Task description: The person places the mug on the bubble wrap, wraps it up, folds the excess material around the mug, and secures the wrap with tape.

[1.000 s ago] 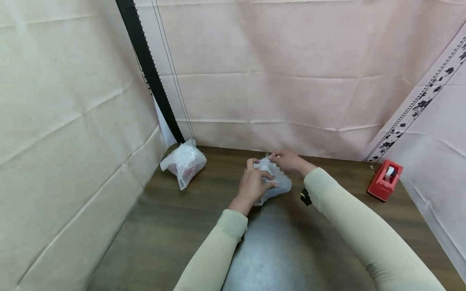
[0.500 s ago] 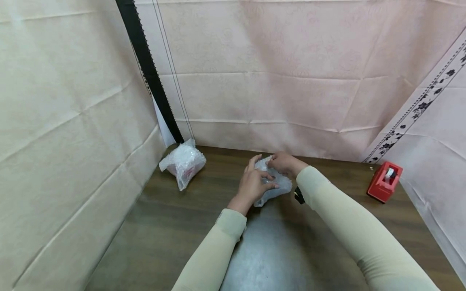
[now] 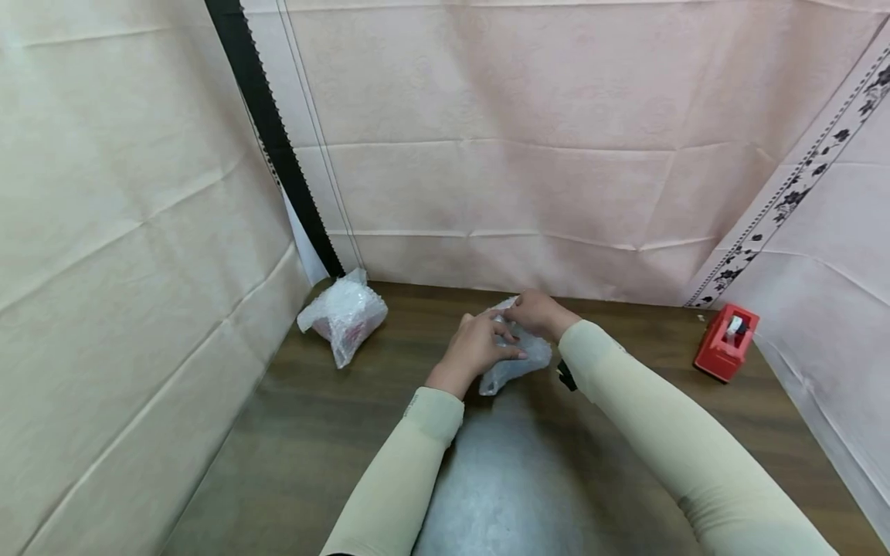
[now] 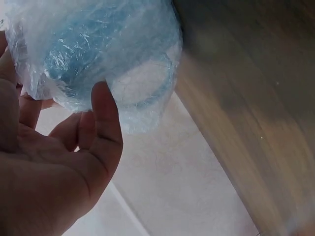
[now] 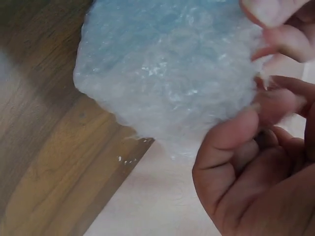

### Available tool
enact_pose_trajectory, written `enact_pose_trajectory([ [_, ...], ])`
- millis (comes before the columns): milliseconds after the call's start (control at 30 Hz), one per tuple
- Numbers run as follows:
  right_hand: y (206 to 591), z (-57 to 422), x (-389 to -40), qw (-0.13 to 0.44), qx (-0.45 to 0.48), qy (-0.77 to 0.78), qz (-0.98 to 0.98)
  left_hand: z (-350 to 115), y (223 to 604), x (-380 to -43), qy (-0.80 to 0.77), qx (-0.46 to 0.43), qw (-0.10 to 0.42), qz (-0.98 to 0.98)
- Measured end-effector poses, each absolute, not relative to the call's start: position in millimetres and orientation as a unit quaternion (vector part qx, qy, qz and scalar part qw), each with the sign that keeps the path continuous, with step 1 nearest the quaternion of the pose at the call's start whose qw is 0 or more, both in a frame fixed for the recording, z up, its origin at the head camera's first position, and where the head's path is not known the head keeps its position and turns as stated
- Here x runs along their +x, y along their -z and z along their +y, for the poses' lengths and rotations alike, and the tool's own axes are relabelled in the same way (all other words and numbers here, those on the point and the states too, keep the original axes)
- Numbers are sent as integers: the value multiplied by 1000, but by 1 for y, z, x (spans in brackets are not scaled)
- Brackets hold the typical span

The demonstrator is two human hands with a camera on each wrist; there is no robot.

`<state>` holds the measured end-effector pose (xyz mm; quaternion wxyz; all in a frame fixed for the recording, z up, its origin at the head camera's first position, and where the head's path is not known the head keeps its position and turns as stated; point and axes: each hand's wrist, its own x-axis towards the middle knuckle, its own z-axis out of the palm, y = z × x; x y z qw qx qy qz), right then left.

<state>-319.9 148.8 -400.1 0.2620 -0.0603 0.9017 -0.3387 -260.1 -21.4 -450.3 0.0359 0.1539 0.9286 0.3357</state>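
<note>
A bundle in clear bubble wrap (image 3: 523, 357) lies on the wooden table between both hands. Something light blue shows through its layers (image 4: 118, 49) in the left wrist view; its kind is hidden. My left hand (image 3: 474, 347) holds the bundle from the left, thumb (image 4: 106, 115) against the wrap and fingers partly behind it. At the bundle's far edge my right hand (image 3: 542, 315) pinches the wrap. In the right wrist view, the right thumb and fingers (image 5: 229, 135) are curled at the edge of the bubble wrap (image 5: 162, 83), close to the left hand's fingertips (image 5: 266, 12).
A second bubble-wrapped bundle (image 3: 346, 316), reddish inside, sits at the back left. A red tape dispenser (image 3: 726, 344) stands at the right. Cloth hangings (image 3: 501, 193) border the wooden table (image 3: 292, 448) at the back and both sides.
The right hand has moved slightly left and closer to the left hand along the wrap's far edge. The left hand's fingers have drawn in toward it. The view has shifted a little.
</note>
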Motion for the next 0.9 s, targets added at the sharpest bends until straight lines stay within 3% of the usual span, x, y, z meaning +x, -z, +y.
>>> enact_pose_trajectory([
  [200,377,161,-309,292,-69,377,876,-24,451,-261,-363,133,50,921],
  [367,364,176,-295,274,-102,407,865,-25,452,-262,-374,125,51,918],
  [633,374,190,-270,199,-107,416,881,-26,454,-262,-377,127,60,916],
  [900,402,207,-265,229,-70,478,845,-29,453,-263,-394,140,90,904],
])
